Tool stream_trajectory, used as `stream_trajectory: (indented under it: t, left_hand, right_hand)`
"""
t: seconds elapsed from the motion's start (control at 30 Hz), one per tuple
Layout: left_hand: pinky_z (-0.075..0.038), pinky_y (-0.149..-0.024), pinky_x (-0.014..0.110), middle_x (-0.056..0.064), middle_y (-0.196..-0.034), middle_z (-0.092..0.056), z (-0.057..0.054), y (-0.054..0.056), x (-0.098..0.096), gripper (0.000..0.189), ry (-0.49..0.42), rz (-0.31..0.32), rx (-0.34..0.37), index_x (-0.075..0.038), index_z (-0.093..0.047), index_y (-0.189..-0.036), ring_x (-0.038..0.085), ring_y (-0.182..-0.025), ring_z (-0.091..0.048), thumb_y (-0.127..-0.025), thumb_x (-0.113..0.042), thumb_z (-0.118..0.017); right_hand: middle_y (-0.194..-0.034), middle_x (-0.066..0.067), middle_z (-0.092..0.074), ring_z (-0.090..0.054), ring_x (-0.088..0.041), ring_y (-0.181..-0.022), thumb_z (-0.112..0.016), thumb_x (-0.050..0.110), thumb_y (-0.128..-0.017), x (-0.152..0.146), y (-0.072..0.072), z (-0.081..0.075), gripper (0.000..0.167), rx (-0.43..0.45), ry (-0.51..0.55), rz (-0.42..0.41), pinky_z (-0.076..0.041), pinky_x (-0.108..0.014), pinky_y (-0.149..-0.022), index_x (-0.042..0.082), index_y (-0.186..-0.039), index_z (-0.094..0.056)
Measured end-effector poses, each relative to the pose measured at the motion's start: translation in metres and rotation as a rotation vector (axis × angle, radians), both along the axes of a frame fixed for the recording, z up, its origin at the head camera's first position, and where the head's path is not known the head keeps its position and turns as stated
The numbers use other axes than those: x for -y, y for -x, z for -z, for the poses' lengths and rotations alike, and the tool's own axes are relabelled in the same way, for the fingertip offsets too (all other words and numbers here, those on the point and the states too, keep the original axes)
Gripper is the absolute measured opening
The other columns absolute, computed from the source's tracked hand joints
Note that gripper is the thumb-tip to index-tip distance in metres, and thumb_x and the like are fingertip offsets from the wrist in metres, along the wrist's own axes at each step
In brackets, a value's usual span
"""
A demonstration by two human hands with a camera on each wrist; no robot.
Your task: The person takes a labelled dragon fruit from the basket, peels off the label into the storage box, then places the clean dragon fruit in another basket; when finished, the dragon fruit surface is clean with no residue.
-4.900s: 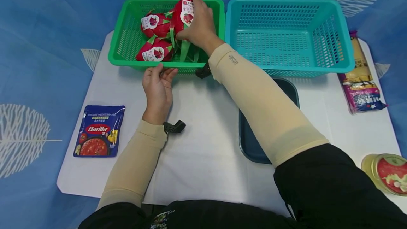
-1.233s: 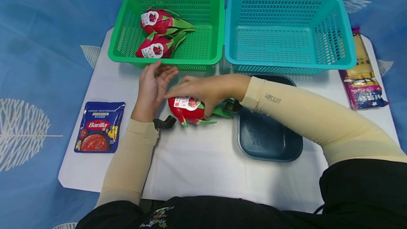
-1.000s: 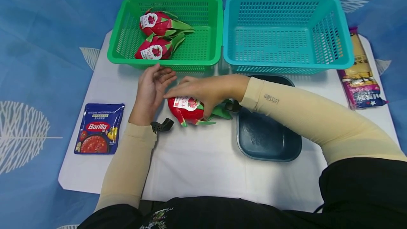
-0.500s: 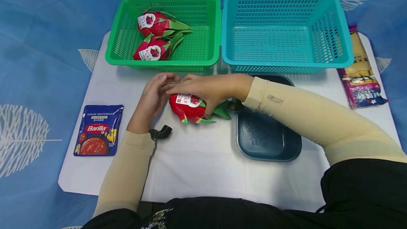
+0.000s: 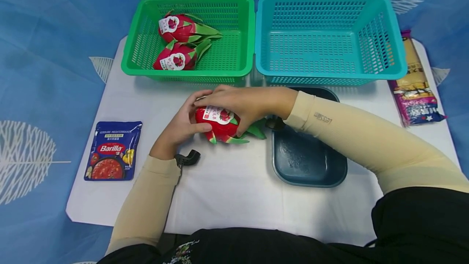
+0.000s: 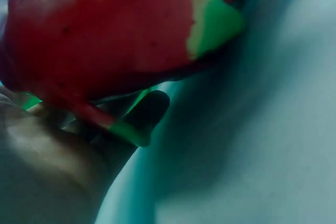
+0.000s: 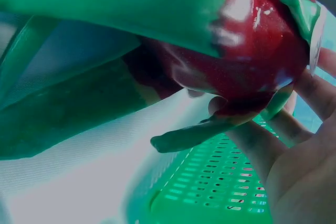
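A red dragon fruit (image 5: 217, 128) with green scale tips and a white label is held just above or on the white table, in front of the green basket; its underside is hidden in the head view. My right hand (image 5: 253, 100) grips it from above, thumb on the near side and fingers over the far side. From the left, my left hand (image 5: 178, 124) curls round its blunt end, thumb in front. Large in the left wrist view is the red skin of the dragon fruit (image 6: 105, 35); fingers (image 7: 257, 145) wrap its far side in the right wrist view.
Two labelled dragon fruits (image 5: 181, 28) lie at the left in the green basket (image 5: 188, 74). Beside it stands a turquoise basket (image 5: 331, 75). A dark blue tray (image 5: 309, 178) lies under my right forearm. A Barilla pouch (image 5: 112, 150) is at left, a purple-and-gold packet (image 5: 417, 93) at right.
My right hand has brought one dragon fruit out of the green basket to the table's middle. My left hand has moved from the basket's front down onto the fruit and closed round its end.
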State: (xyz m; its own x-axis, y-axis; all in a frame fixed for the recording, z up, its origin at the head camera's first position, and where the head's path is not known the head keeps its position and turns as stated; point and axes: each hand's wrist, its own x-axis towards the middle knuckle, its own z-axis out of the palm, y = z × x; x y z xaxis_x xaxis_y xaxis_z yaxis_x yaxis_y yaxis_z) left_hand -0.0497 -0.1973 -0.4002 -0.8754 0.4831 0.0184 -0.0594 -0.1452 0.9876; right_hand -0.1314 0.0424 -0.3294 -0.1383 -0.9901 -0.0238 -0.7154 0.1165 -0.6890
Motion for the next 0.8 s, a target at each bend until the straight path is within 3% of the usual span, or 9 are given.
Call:
stream_trajectory:
  t: [0.17,0.4,0.5,0.67,0.8]
  left_hand:
    - [-0.056,-0.1,0.044,0.017,-0.15,-0.047,-0.001,-0.001,-0.002,0.1,0.032,0.009,0.015,-0.013,-0.029,-0.162,0.036,-0.136,-0.048,-0.081,0.006,-0.085]
    - [-0.056,-0.099,0.043,0.016,-0.152,-0.046,-0.004,-0.004,-0.003,0.098,0.093,-0.005,0.02,-0.01,-0.029,-0.161,0.035,-0.138,-0.045,-0.08,0.007,-0.083]
    - [-0.058,-0.096,0.043,0.017,-0.152,-0.043,-0.004,-0.006,-0.003,0.096,0.111,-0.011,0.037,-0.007,-0.03,-0.16,0.035,-0.137,-0.046,-0.08,0.01,-0.081]
    - [-0.057,-0.095,0.045,0.016,-0.156,-0.041,-0.003,-0.007,-0.003,0.095,0.089,-0.004,0.03,-0.006,-0.032,-0.16,0.037,-0.138,-0.045,-0.08,0.013,-0.08]
    - [-0.057,-0.096,0.046,0.015,-0.155,-0.042,-0.002,-0.008,-0.004,0.094,0.08,-0.003,0.028,-0.008,-0.034,-0.16,0.036,-0.138,-0.045,-0.081,0.01,-0.082]
  right_hand:
    - [-0.155,-0.002,-0.047,-0.033,-0.021,-0.141,-0.101,0.025,-0.069,-0.004,0.0,0.0,0.111,-0.005,0.033,-0.003,-0.053,-0.029,-0.096,0.005,-0.16,-0.04]
    - [-0.155,-0.006,-0.049,-0.035,-0.02,-0.142,-0.099,0.026,-0.072,-0.017,0.001,-0.005,0.107,-0.007,0.095,0.015,-0.05,-0.039,-0.103,0.002,-0.159,-0.042]
    - [-0.154,-0.007,-0.05,-0.036,-0.019,-0.141,-0.096,0.03,-0.078,-0.026,0.001,-0.01,0.101,-0.024,0.09,0.054,-0.053,-0.041,-0.1,0.003,-0.159,-0.042]
    - [-0.15,-0.008,-0.055,-0.043,-0.021,-0.135,-0.088,0.032,-0.088,-0.037,0.001,-0.017,0.08,-0.066,0.079,0.134,-0.055,-0.042,-0.092,0.003,-0.154,-0.051]
    - [-0.134,-0.011,-0.065,-0.056,-0.024,-0.123,-0.084,0.029,-0.093,-0.041,-0.001,-0.016,0.058,-0.096,0.089,0.187,-0.055,-0.039,-0.09,0.0,-0.14,-0.064]
